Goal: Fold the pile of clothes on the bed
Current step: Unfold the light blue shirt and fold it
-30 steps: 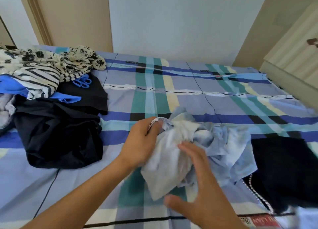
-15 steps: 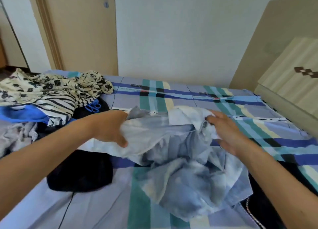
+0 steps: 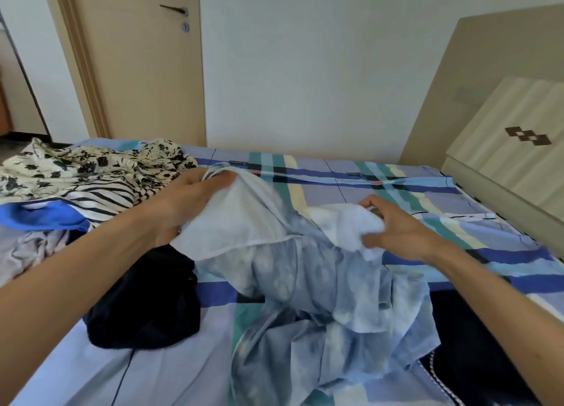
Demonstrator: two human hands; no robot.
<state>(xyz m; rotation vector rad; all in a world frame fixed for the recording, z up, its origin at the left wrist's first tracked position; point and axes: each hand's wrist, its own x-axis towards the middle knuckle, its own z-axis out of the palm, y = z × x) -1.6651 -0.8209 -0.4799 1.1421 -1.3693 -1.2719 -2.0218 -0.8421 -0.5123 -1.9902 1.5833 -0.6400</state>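
Hands (image 3: 189,202) (image 3: 399,233) farther apart along garment (image 3: 305,283) edge

Blue-white tie-dye shirt (image 3: 320,283) (plaid bedsheet (image 3: 427,198))

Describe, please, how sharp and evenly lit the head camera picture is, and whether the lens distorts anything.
Head view: soft, even daylight, no glare or hard shadows; the wide-angle lens tilts the door frame; the pale blue garment is smeared by motion blur near the left hand and right hand gripping it; the clothes pile looks sharper.
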